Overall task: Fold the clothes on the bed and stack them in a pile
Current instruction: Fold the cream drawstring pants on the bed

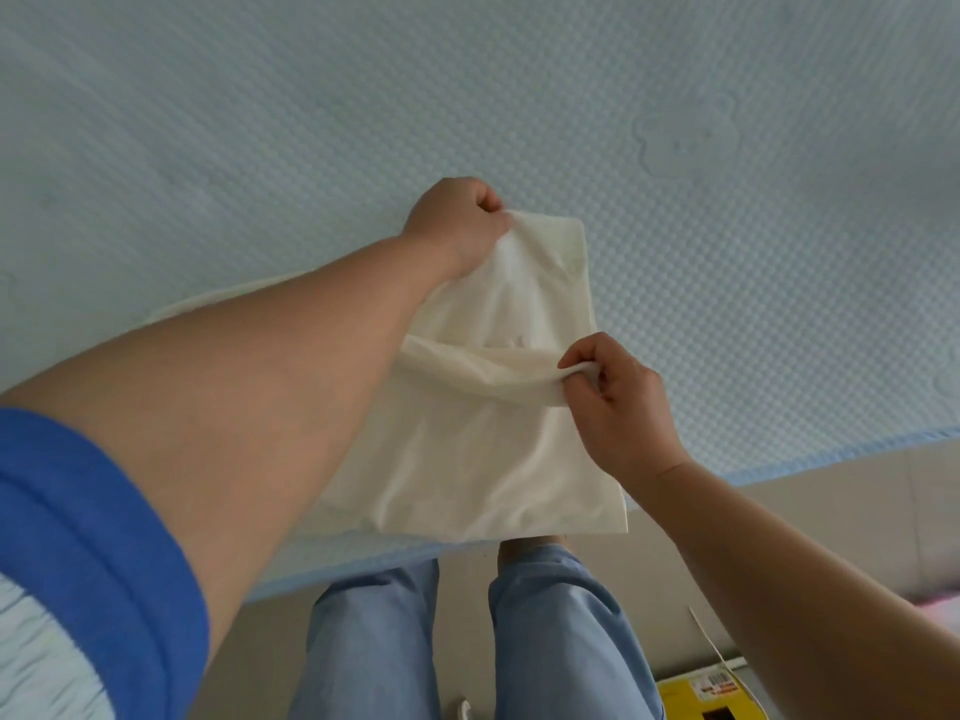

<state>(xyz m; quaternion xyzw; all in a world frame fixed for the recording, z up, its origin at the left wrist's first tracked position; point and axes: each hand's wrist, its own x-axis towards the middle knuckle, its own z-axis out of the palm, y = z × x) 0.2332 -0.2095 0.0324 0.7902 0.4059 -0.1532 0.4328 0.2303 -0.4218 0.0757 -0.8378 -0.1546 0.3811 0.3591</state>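
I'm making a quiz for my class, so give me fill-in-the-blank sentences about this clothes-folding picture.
1. The garment on the bed is ____ in colour.
2. The left hand grips the garment's ____ end.
3. The right hand pinches a ____ of the cloth.

Missing words: cream; far; fold

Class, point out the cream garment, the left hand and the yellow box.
cream garment (467,459): head view, flat lower panel.
left hand (457,226): head view, back of hand.
yellow box (711,693): head view, top face.
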